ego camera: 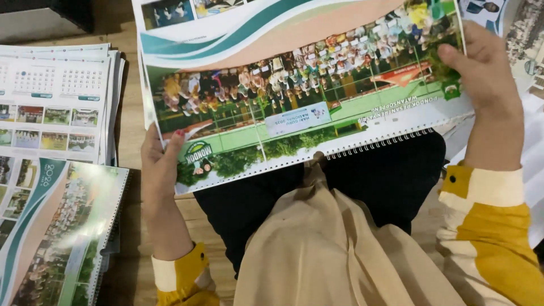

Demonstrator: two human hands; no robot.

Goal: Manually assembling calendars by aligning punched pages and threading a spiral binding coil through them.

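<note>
Leftmost, a stack of calendar sheets (pixel 56 102) lies on the wooden floor (pixel 133 102), month grids and small photo tiles facing up. Just below it, a second spiral-bound calendar (pixel 56 238) rests at a tilt, its wire binding along the right edge, glossy cover catching light.

Next over, the left hand (pixel 161 164) grips the lower left corner of the held calendar (pixel 300 85), thumb on top of the cover, fingers hidden beneath. Sleeve is yellow with a cream cuff.

Centre: held calendar is raised over the person's lap, above black trousers (pixel 385 175) and a tan cloth (pixel 317 249). Cover shows a large group photograph on a green ground with teal and peach curves above it. Its wire spiral binding (pixel 379 144) runs along the near edge, print upside down to the wearer.

Right: right hand (pixel 481 73) clamps the calendar's right edge, thumb over the cover, fingers behind. The hands are well apart, one at each side. More printed sheets (pixel 530 45) lie beyond the right hand.
</note>
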